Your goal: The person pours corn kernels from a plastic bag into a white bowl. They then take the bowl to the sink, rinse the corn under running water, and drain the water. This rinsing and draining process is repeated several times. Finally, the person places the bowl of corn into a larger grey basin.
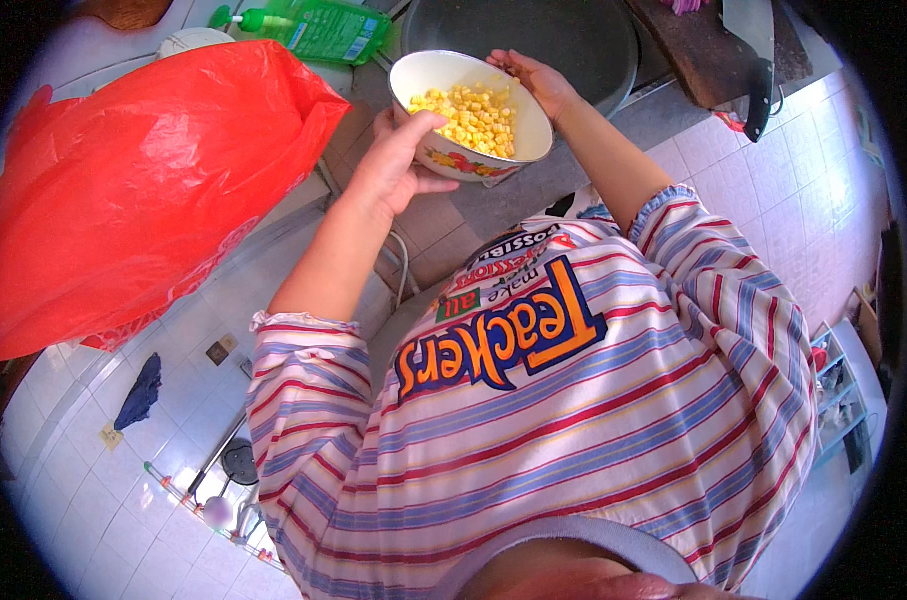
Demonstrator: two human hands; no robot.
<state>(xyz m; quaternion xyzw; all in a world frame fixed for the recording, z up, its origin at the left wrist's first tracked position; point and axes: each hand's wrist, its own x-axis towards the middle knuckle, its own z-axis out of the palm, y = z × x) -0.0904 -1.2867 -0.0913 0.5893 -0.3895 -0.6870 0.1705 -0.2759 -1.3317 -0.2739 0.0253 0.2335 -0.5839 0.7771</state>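
A white enamel bowl (pixel 532 142) with a floral print on its outside is held up in front of me. Yellow corn kernels (pixel 479 120) lie in it, heaped toward the side nearer my body. My left hand (pixel 404 154) grips the near left side, thumb over the rim and fingers beneath. On the far right side, my right hand (pixel 536 79) supports the bowl, its fingers partly hidden behind the rim. Behind the bowl is a wide dark pan (pixel 573 45), partly covered by the bowl and my right hand.
A large red plastic bag (pixel 153 172) bulges at the left. Beyond it lies a green pump bottle (pixel 333 34). A knife (pixel 759 82) with a black handle rests on a dark cutting board (pixel 686 52) at the right, its handle over the edge. Chopped purple pieces (pixel 682 6) sit there too.
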